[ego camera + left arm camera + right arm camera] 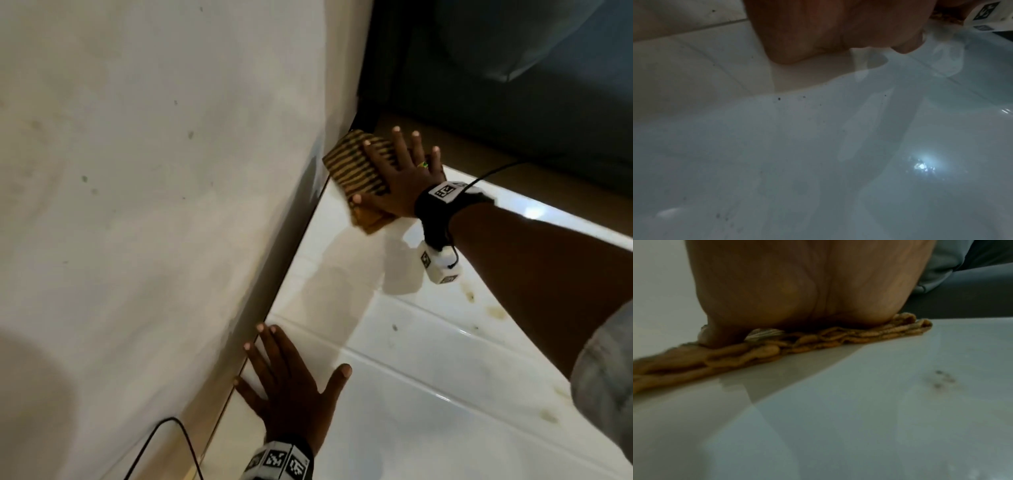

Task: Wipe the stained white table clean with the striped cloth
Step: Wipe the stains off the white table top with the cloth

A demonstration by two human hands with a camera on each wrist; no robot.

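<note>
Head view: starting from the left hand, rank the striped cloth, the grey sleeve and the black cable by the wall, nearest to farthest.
From the left hand, flat on the white table:
1. Black cable: beside the wall, just left of the wrist.
2. Striped cloth: far corner by the wall, under the right hand.
3. Grey sleeve: right edge of the picture, a bit farther than the cloth.

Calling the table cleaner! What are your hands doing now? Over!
Right hand flat, pressing striped cloth at table's far corner. Left hand flat on table by the wall. Stains remain. Nothing blocking.
</note>
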